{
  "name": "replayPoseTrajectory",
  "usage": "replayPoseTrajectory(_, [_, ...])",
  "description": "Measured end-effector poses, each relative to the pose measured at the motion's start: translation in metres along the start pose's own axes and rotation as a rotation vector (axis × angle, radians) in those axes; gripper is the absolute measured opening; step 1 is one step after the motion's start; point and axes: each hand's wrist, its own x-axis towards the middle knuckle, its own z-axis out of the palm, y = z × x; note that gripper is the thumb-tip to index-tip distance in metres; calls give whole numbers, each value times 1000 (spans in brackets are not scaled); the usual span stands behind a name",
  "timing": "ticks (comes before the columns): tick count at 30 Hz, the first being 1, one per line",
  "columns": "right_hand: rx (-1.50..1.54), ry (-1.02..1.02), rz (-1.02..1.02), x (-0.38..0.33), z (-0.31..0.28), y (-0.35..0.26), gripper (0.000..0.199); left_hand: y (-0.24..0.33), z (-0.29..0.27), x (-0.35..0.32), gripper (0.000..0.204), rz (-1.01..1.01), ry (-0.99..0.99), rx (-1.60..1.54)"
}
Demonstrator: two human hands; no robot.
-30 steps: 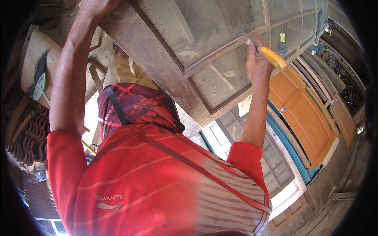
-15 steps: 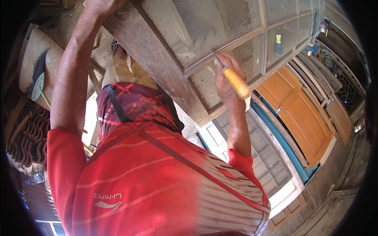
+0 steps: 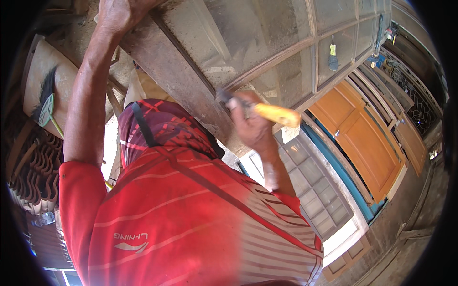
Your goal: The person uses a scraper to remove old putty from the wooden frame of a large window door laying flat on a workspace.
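My right hand [image 3: 250,126] is closed round a yellow-handled tool [image 3: 276,114]. Its dark far end is blurred, so its exact kind cannot be made out; it is over the lower corner of a large wooden frame with glass panes [image 3: 267,71]. Dust covers the wide bare rail [image 3: 167,71] of this frame. At the top edge my left hand [image 3: 125,12] is by the rail's upper end, its fingers mostly cut off or hidden. On a pane further right lies a screwdriver [image 3: 332,57] with a yellow-green and grey-blue handle.
Orange-brown panelled doors [image 3: 355,138] and a white-edged paned frame [image 3: 315,186] lean at the right. To the left are stacked curved tiles [image 3: 36,171], a pale green broom head [image 3: 46,109] and a clear plastic bottle [image 3: 44,219]. Tangled wire [image 3: 405,76] sits at the far right.
My right hand has moved left and down with the yellow-handled tool, from the inner bar towards the wide rail. The left hand has shifted slightly.
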Motion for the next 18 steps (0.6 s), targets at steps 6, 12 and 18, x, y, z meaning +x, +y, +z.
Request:
replayPoseTrajectory(6, [-588, 253, -34, 63, -104, 41, 30, 4, 1, 1, 20, -39, -10, 51])
replayPoseTrajectory(12, [-750, 121, -92, 96, -126, 48, 18, 9, 1, 5, 20, -38, -32, 79])
replayPoseTrajectory(18, [-513, -92, -205, 72, -78, 22, 19, 4, -4, 2, 20, -45, -19, 88])
